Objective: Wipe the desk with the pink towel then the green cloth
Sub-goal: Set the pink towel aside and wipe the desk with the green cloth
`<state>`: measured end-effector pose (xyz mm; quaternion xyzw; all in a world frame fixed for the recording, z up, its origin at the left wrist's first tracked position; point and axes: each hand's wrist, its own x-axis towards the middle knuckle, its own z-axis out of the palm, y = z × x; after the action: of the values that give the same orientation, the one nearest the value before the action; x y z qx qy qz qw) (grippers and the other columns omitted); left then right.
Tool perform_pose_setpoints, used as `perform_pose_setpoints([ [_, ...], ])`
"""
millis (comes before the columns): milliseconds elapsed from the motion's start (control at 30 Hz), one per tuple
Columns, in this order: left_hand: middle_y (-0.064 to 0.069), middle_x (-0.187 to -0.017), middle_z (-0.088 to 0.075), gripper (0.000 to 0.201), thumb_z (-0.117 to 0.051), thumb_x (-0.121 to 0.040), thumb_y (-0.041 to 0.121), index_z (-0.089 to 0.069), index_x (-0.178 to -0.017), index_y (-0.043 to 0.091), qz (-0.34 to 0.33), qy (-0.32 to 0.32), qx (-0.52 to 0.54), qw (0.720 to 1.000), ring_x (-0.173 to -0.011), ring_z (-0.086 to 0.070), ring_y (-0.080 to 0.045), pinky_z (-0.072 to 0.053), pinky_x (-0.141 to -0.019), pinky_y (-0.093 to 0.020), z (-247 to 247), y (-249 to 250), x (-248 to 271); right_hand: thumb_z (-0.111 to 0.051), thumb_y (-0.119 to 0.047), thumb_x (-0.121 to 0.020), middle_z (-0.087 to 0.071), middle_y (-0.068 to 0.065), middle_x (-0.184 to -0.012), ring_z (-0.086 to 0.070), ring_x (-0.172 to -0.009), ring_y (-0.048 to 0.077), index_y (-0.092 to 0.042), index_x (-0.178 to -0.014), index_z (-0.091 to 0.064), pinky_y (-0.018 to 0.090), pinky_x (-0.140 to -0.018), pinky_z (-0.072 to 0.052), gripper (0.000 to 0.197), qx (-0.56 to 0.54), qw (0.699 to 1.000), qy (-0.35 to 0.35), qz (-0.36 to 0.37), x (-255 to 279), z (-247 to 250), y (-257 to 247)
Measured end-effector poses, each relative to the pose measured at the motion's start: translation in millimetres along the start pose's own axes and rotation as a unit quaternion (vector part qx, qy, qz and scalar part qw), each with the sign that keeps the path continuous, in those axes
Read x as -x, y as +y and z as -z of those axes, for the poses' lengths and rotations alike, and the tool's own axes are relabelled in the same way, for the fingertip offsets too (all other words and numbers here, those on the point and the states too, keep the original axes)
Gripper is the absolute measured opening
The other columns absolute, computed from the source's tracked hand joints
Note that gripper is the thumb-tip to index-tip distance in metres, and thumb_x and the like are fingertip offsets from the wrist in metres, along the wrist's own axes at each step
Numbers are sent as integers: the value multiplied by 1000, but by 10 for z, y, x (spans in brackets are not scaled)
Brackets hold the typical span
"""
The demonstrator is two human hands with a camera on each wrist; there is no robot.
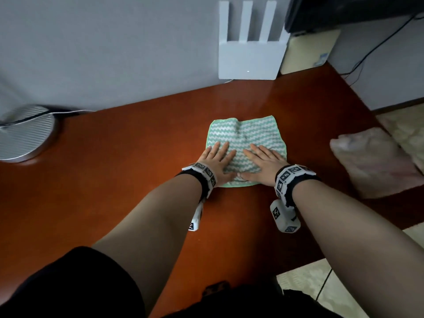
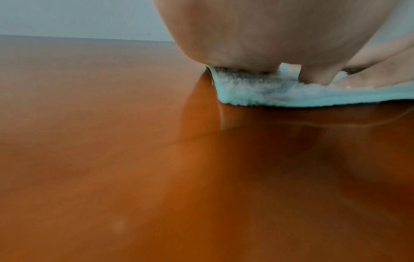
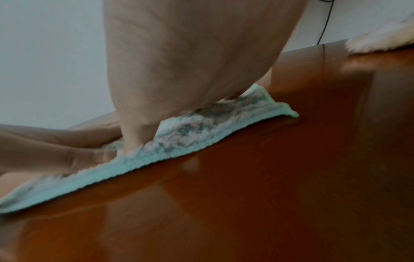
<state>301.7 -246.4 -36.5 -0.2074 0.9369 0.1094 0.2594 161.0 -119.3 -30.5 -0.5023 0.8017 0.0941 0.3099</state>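
At mid-desk (image 1: 137,138) we press left hand (image 1: 216,162) and right hand (image 1: 261,164) flat, fingers extended and grasping nothing, on the green cloth (image 1: 247,131); pink towel (image 1: 371,161) lies right; even pressure should limit bunching at the far ridge.

White router (image 1: 251,58) against wall; ribbed round base (image 1: 23,134), perhaps lamp.

Green cloth (image 1: 245,136), white zigzag stripes, lies spread flat mid-tabletop (image 1: 114,180) with a small ridge in the middle. Pink towel (image 1: 371,161) sits crumpled at the right edge, well apart.
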Motion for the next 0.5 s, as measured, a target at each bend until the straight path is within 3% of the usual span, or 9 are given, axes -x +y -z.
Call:
perform_pose_setpoints([
  [233,8,-156,25,77,-29,-92,66,12,-150,36,46,-18,68,996,-144,23,-16,11,-116,-36,283,1044,-679,-37,-68,-89,23,-18,-155,19,-145,9,-42,-149,9,39,-117,9,79,17,998,-27,54,16,375,1337],
  [333,9,-160,10,68,-33,-95,59,-2,-151,37,65,21,98,993,-147,9,-16,0,-118,-38,417,1211,-869,-46,-62,-89,16,-16,-158,15,-146,11,-41,-151,-2,42,-118,3,79,-29,997,-32,63,-116,552,1643],
  [400,8,-160,-6,57,-35,-98,48,-17,-151,36,91,59,127,986,-147,-6,-18,-10,-117,-40,534,1256,-980,-54,-53,-90,7,-10,-160,6,-148,16,-36,-151,-17,43,-118,-9,73,-96,995,6,22,-212,646,1816],
  [500,3,-155,-24,49,-39,-98,30,-32,-147,24,169,129,195,957,-139,-25,-22,-24,-111,-39,672,1300,-1103,-58,-41,-90,-11,2,-160,-12,-146,25,-23,-147,-29,42,-115,-21,67,-138,978,120,-104,-297,758,2032],
])
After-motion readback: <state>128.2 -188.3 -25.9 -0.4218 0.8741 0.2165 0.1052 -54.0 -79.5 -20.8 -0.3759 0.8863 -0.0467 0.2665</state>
